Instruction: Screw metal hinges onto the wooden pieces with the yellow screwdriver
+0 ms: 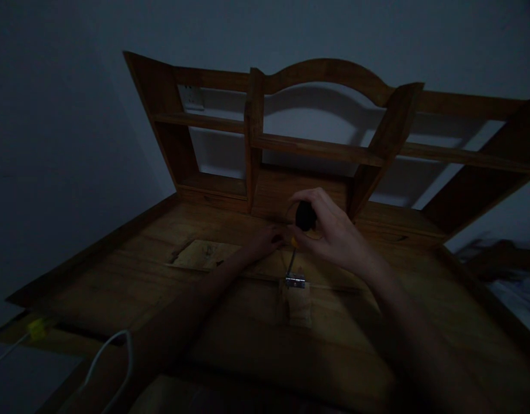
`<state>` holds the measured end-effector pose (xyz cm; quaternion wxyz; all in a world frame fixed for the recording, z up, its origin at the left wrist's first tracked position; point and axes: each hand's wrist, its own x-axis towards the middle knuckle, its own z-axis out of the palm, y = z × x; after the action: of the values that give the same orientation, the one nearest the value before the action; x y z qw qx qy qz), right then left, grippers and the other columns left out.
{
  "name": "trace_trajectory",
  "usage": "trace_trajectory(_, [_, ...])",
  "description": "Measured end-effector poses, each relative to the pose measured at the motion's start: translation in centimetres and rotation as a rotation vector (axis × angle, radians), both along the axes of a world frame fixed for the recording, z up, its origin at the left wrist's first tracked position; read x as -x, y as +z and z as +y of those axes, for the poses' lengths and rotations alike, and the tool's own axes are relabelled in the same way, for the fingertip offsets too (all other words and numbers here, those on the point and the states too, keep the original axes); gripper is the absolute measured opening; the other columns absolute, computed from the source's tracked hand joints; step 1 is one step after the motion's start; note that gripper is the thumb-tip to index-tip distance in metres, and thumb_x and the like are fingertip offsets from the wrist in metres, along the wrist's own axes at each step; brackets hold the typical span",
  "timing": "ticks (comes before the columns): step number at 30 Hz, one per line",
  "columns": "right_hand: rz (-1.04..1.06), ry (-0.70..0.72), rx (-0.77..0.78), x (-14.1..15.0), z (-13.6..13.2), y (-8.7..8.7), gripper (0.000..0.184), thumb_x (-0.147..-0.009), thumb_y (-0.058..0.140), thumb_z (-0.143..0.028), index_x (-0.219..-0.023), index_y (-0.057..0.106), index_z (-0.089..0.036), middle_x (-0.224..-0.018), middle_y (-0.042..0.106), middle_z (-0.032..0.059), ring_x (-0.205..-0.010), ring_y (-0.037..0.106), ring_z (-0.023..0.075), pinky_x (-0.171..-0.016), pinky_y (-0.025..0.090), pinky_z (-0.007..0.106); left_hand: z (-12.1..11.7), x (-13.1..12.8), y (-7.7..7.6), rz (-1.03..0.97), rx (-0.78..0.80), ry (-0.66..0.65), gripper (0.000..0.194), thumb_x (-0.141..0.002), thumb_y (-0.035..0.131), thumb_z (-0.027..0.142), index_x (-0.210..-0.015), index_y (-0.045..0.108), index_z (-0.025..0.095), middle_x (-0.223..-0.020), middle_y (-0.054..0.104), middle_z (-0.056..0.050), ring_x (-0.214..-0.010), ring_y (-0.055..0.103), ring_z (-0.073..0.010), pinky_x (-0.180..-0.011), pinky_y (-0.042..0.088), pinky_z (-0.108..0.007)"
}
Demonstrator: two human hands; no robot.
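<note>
My right hand (329, 233) grips the black and yellow handle of a screwdriver (303, 221), held nearly upright. Its shaft points down to a small metal hinge (295, 281) that lies on a pale wooden block (299, 305) on the wooden desk (161, 276). My left hand (267, 238) rests on the desk just left of the screwdriver, fingers curled low near the shaft; in the dim light I cannot make out whether it holds anything.
A wooden shelf unit (321, 146) with open compartments stands at the back of the desk against the wall. A pale flat board (204, 254) lies to the left. A white cable (114, 356) and a yellow plug (37, 328) sit at the near left.
</note>
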<state>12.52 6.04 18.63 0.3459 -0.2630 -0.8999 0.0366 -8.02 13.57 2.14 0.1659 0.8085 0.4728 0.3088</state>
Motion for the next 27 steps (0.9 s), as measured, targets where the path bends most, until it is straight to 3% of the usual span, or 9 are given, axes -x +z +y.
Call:
trace_trajectory(4, [-0.012,-0.019,-0.005,-0.10,0.18,0.12,0.040,-0.089,0.061,-0.029,-0.127,0.051,-0.027,-0.122,0.057,0.0073,-0.109,0.060,0.0256,-0.095,0.051,0.042,0.27,0.06,-0.38,-0.015,-0.012,-0.004,0.020,-0.087,0.059,0.024,-0.103,0.068,0.016,-0.107,0.069,-0.008,-0.099,0.064,-0.0221,-0.091,0.050,-0.036])
trace_trajectory(10, [0.066,0.095,0.002,0.24,-0.11,0.07,0.072,-0.082,0.056,-0.014,-0.147,0.029,-0.027,-0.140,0.046,0.0096,-0.129,0.047,0.0252,-0.107,0.042,0.044,0.16,0.02,-0.05,-0.026,-0.002,-0.012,0.015,-0.087,0.058,0.021,-0.097,0.067,0.014,-0.099,0.068,-0.008,-0.092,0.064,-0.0210,-0.086,0.051,-0.034])
trace_trajectory(14, [0.033,0.068,-0.001,0.10,-0.44,0.16,0.066,-0.082,0.056,-0.013,-0.143,0.035,-0.023,-0.133,0.049,0.0104,-0.123,0.050,0.0248,-0.105,0.043,0.042,0.21,0.00,-0.10,-0.049,-0.013,-0.036,0.017,-0.086,0.059,0.021,-0.099,0.067,0.013,-0.103,0.068,-0.009,-0.095,0.063,-0.0215,-0.086,0.051,-0.034])
trace_trajectory(19, [-0.006,-0.063,-0.026,0.03,-0.26,0.09,0.042,-0.089,0.061,-0.032,-0.129,0.049,-0.025,-0.122,0.057,0.0081,-0.107,0.060,0.0262,-0.094,0.050,0.043,0.27,-0.06,-0.13,-0.031,-0.013,-0.052,0.021,-0.087,0.059,0.023,-0.104,0.068,0.014,-0.104,0.070,-0.009,-0.099,0.064,-0.0228,-0.090,0.050,-0.036])
trace_trajectory(21, [0.020,-0.054,-0.043,0.16,-0.06,0.00,0.038,-0.091,0.059,-0.030,-0.128,0.051,-0.025,-0.121,0.057,0.0079,-0.107,0.059,0.0258,-0.093,0.051,0.043,0.26,-0.02,-0.15,-0.032,-0.011,-0.041,0.022,-0.087,0.059,0.025,-0.105,0.067,0.015,-0.107,0.069,-0.009,-0.100,0.063,-0.0230,-0.090,0.050,-0.036])
trace_trajectory(27, [0.102,0.060,-0.056,0.37,-0.04,0.02,0.057,-0.082,0.058,-0.015,-0.136,0.042,-0.025,-0.127,0.051,0.0098,-0.118,0.052,0.0254,-0.099,0.047,0.042,0.34,0.09,-0.31,-0.024,-0.016,-0.004,0.014,-0.087,0.061,0.027,-0.093,0.067,0.016,-0.098,0.069,-0.008,-0.097,0.063,-0.0228,-0.089,0.051,-0.035])
